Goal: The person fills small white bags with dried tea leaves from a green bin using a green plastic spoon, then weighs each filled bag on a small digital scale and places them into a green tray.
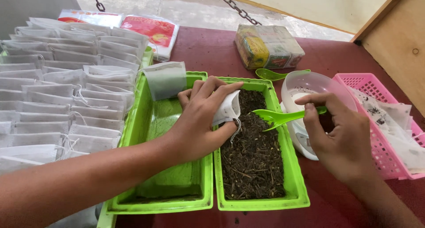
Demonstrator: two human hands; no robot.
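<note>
A: What is the left hand [199, 122] doing?
B: Its fingers pinch a small white filter bag [226, 108] over the green tray of dried tea leaves [253, 153].
A: And the right hand [343, 137]?
B: Closed on a green plastic scoop [280, 117], its bowl just beside the bag; a clear bowl [310, 84] sits behind its fingers.

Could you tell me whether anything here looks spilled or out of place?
A few dark crumbs lie on the red table just in front of the green tray of loose tea, apparently spilled. Otherwise all looks orderly: the left hand holds a small white bag, the right hand a green scoop.
</note>
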